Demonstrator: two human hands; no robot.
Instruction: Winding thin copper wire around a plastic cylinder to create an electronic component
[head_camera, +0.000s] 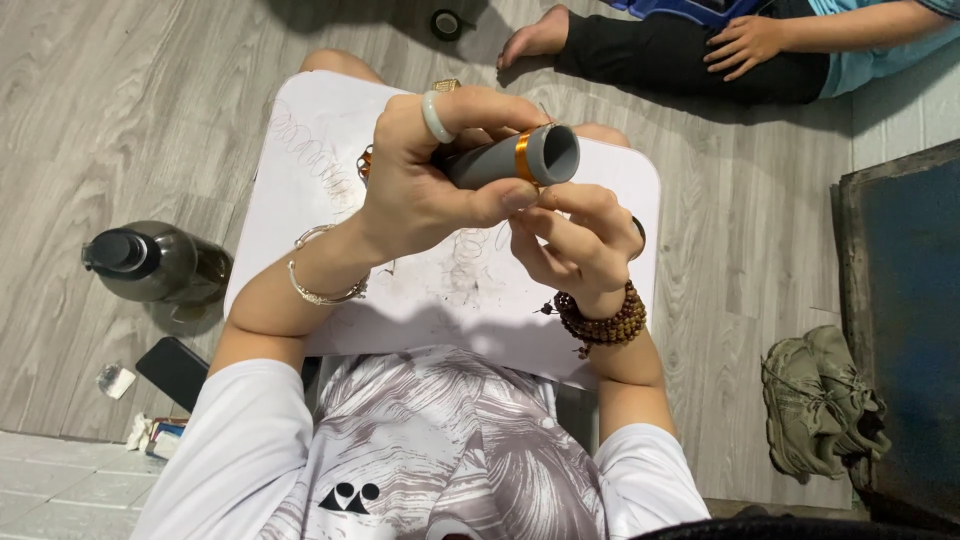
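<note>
My left hand (425, 175) is wrapped around a grey cylinder (530, 157) with an orange band near its end, held above a small white table (320, 160). My right hand (575, 240) sits just under the cylinder's end, fingers pinched as if on a thin wire or thread that is too fine to make out. A pale ring is on my left index finger, a silver bracelet on my left wrist and a brown bead bracelet on my right wrist.
The white table carries pencil scribbles and curls of thin wire. A dark bottle (150, 262) and a black phone (175, 370) lie on the wood floor at left. Another person's foot (535, 38) and hand (745, 42) are at top; shoes (815, 400) at right.
</note>
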